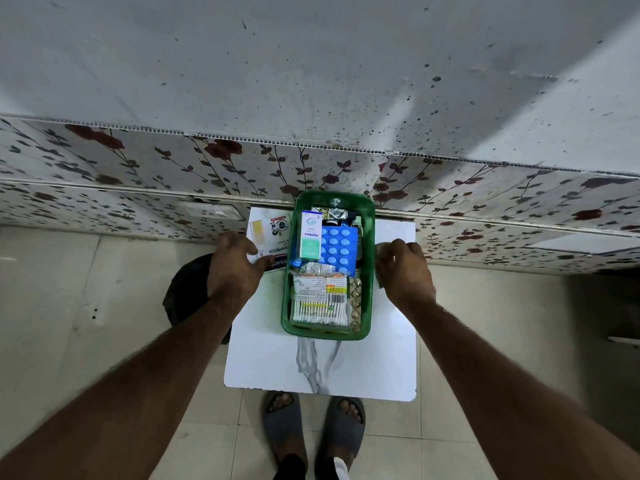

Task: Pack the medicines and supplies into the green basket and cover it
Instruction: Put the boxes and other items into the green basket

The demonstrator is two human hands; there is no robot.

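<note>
- Green basket (367, 271) sits at the far middle of the white counter (322, 368), loaded: blue blister pack (337, 249), white-and-green box (310, 239), cotton swabs (318, 311).
- Left hand (235, 268) reaches in at 9 o'clock of the basket, palm down, fingers (261, 263) pressing a flat white packet (268, 233); whether they grip it, I cannot tell.
- Right hand (403, 268) hovers at 3 o'clock, fingers curled loosely, holding nothing.
</note>
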